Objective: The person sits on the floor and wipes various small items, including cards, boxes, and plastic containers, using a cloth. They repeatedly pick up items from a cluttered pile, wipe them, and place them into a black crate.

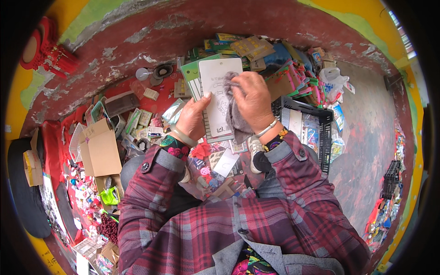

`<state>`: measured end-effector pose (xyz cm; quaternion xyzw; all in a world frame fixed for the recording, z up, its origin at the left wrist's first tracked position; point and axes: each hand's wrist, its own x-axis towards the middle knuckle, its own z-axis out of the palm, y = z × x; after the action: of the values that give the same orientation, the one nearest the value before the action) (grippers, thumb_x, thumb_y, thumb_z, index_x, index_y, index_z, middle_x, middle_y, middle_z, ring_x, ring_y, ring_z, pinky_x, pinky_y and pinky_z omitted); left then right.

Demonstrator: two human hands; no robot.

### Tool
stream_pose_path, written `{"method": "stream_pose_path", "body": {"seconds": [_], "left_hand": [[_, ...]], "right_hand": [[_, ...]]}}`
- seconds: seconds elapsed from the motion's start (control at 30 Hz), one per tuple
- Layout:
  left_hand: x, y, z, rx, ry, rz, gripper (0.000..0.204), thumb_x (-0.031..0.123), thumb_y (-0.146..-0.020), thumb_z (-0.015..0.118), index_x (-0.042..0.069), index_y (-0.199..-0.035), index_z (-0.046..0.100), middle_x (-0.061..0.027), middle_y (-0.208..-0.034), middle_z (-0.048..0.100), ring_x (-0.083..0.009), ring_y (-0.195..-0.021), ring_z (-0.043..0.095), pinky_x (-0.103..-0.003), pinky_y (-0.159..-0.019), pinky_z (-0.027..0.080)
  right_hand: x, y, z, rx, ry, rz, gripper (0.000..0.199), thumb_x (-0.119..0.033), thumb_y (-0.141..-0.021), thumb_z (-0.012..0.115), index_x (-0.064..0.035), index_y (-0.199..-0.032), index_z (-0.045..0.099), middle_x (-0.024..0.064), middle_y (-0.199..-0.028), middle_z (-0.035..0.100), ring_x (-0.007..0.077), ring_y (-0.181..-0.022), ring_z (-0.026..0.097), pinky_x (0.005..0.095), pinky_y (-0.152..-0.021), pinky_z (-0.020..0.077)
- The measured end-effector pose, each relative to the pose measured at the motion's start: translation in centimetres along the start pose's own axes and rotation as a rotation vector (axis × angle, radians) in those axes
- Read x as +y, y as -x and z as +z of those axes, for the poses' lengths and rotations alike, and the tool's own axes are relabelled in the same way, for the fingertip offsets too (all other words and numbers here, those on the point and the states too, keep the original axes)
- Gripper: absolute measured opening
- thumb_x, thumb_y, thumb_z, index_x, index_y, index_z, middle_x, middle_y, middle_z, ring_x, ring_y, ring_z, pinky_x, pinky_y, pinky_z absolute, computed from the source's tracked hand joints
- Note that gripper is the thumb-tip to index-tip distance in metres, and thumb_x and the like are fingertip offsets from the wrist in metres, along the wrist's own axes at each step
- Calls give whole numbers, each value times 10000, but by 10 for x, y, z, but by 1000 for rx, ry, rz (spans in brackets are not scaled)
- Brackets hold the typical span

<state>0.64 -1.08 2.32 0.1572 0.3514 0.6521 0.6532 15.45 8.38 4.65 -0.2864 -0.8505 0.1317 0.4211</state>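
My left hand (190, 119) pinches the white card (214, 103); my right hand (253, 101) clutches grey cloth (235, 110). Heavy pressure might crease the card.

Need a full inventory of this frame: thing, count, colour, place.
white card: 1, white with line drawing, in left hand
grey cloth: 1, grey, in right hand, against the card
green board: at least 1, green, behind the card
large crate: 1, black, beside right forearm
small crate: 1, black, far right
cardboard box: 1, brown, open, floor at left
plastic bag: at least 1, whitish, upper right
packets and small goods: too many to count, mixed, around the floor
wall: peeling, dark red below, yellow-green above
shoes: 2, whitish, below hands
left hand: 1, gripping card
right hand: 1, gripping cloth
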Motion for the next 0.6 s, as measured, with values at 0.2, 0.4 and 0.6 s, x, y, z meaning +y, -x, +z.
{"method": "stream_pose_path", "body": {"seconds": [0.2, 0.4, 0.6], "left_hand": [[15, 2, -2, -29, -57, 4, 382, 176, -898, 531, 4, -1228, 444, -104, -1118, 561, -211, -981, 573, -376, -858, 472], [21, 4, -5, -22, -177, -9, 395, 189, -882, 568, 12, -1219, 466, -92, -1119, 566, -204, -1000, 563, -367, -872, 458], [19, 5, 0, -73, -184, -123, 380, 188, -872, 590, 12, -1194, 491, -85, -1099, 580, -194, -986, 569, -355, -867, 459]], "right_hand": [[44, -14, -30, 20, -380, 482, 128, -36, -722, 538, 3, -828, 597, 86, -808, 619, 192, -792, 601, 299, -722, 470], [35, -10, -36, -307, -1033, 869, 302, -303, -807, 687, -10, -849, 627, -2, -755, 604, 45, -720, 545, 193, -641, 434], [44, -4, -25, -378, -1171, 899, 192, -133, -816, 665, 32, -913, 650, 23, -828, 647, 55, -711, 563, 194, -655, 451]]}}
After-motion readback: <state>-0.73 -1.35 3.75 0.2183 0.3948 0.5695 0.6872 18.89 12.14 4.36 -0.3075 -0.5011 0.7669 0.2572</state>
